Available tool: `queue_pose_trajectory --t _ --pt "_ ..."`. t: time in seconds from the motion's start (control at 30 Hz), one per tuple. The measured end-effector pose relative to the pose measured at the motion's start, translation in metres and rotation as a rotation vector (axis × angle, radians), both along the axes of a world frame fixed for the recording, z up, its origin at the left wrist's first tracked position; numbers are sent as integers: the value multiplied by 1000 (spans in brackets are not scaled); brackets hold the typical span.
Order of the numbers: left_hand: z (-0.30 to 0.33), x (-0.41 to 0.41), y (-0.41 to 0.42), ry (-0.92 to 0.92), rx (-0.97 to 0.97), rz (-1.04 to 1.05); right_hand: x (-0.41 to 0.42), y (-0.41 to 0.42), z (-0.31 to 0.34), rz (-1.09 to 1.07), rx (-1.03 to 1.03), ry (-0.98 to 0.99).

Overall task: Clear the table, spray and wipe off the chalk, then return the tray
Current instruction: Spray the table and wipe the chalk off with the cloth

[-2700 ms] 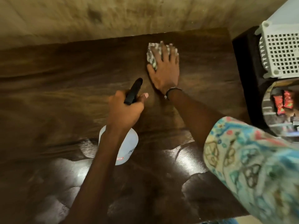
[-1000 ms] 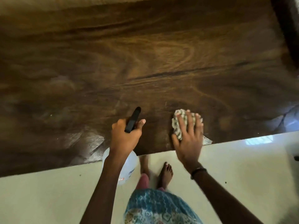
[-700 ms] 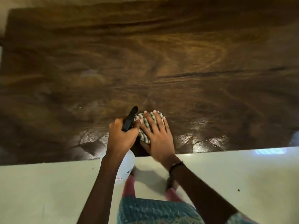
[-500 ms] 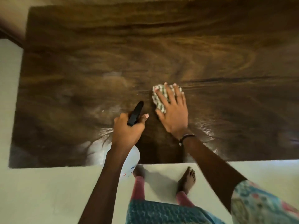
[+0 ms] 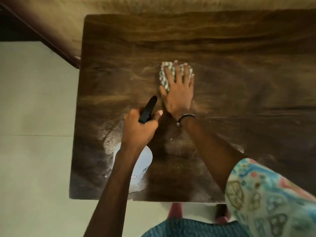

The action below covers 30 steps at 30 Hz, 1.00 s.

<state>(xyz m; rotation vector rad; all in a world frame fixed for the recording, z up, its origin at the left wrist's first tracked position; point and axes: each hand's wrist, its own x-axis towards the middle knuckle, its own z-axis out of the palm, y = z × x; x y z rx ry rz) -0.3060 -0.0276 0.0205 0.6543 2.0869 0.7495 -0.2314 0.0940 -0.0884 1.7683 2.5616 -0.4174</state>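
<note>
We saw pale floor tiles (image 5: 34, 151) left of the dark, wood-grained rectangular table (image 5: 239, 82). Near the table's front-left corner our left hand (image 5: 139, 129) curled round the black trigger head of a translucent white plastic spray bottle (image 5: 142, 165); we could not tell what the bottle held. Wet, shiny patches (image 5: 110, 137) lay just beside it. Toward the middle of the table, nearer the left edge, our right hand (image 5: 179, 93), a dark bracelet (image 5: 185, 117) at its wrist, pressed flat with spread fingers on a folded green-and-white checked cloth (image 5: 164, 77). A colourful patterned sleeve (image 5: 266, 194) covered the front-right edge.
</note>
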Motion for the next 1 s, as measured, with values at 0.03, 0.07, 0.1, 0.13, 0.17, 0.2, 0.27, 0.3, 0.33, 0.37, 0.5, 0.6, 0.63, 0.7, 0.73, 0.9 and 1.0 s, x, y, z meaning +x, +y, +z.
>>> queue_pose_trajectory --t 0.03,0.07,0.1,0.13,0.17,0.2,0.27,0.3,0.33,0.37,0.5,0.6,0.63,0.7,0.73,0.9,1.0 --pt "0 -11 -4 16 5 8 -20 -12 0 75 2 26" --pt "0 -19 -9 36 2 16 -36 -25 -2 150 2 44" --pt "1 -28 -14 46 1 27 -49 -40 -3 230 10 50" --pt "1 -35 -20 41 7 28 -56 -55 -5 314 22 46" --pt "2 -41 -25 28 10 22 -57 -68 -7 400 35 44" --pt "3 -46 -30 16 8 18 -52 -79 -7 487 40 52" --pt "7 -51 -39 -3 -7 45 -26 -89 -8 664 67 53" --pt "8 -51 -44 -11 -12 69 -8 -87 -8 737 97 25" --pt "10 -51 -48 -20 -15 89 11 -79 -8 764 122 -9" --pt "11 -51 -52 -30 -22 104 31 -69 -8 732 131 -34" --pt "10 -51 -69 -85 -33 173 95 -28 -2 244 78 -19" --pt "9 -52 -82 -108 -40 233 113 -45 0 -2 76 14" --pt "8 -53 -87 -111 -41 250 112 -61 1 -40 77 13" --pt "6 -53 -96 -128 -54 277 108 -105 2 -31 51 3" --pt "4 -53 -99 -136 -68 282 106 -129 2 9 27 -5" --pt "4 -55 -117 -104 -65 296 70 -225 2 406 -21 10" --pt "8 -57 -123 -61 -89 265 32 -212 -1 507 -19 37"
